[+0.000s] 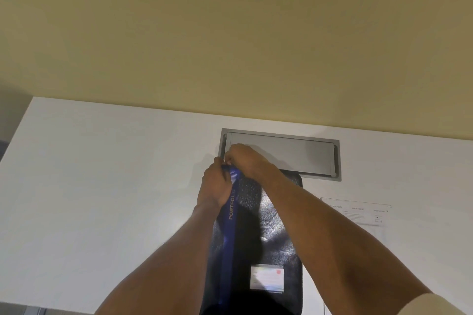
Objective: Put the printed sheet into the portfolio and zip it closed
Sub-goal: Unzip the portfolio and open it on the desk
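Observation:
A dark blue portfolio lies lengthwise on the white table, with a bright blue zipper band marked PORTFOLIO along its left side and a white card window near me. My left hand grips the far left corner of the portfolio. My right hand pinches at that same far corner, where the zipper band ends; the zipper pull is hidden under the fingers. The printed sheet lies flat on the table to the right of the portfolio.
A grey metal cable hatch is set into the table just beyond the portfolio, its near edge partly covered by it. A yellowish wall rises behind the table. The table's left edge runs diagonally at far left.

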